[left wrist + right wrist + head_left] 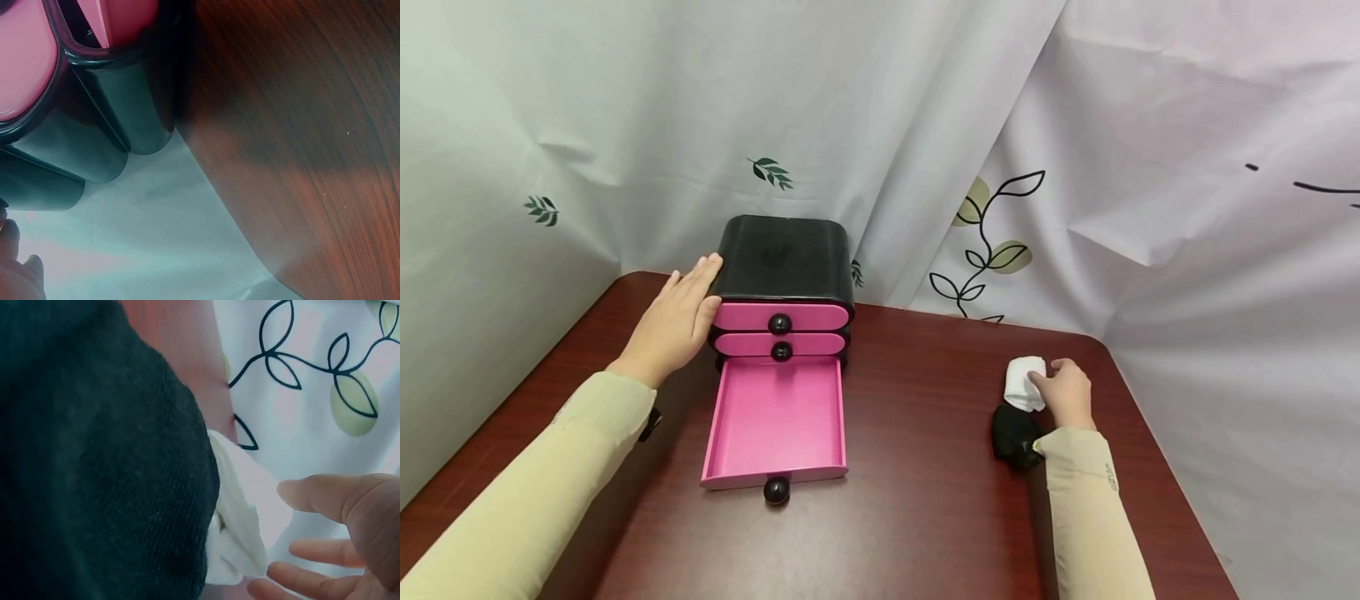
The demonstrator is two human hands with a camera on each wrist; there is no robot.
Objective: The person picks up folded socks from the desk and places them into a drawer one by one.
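The white cloth (1021, 385) lies well right of the drawer box (784, 257), the right hand (1066, 392) at its edge with thumb and fingers parted. Also right of the box is a black cloth (1013, 435). The left hand (677, 321), straight-fingered, rests against the box's left side; the bottom drawer (781, 417) juts forward.

Glossy plastic drawer cabinet (782, 258)

Pale, creased fabric (677, 100) hangs behind and along both sides of a dark reddish-brown, wood-grain surface (917, 467) with rounded far corners. Small green leaf sprigs (771, 172) dot the fabric's left part; a black-outlined vine (1011, 257) climbs right of centre. Soft light gleams below.
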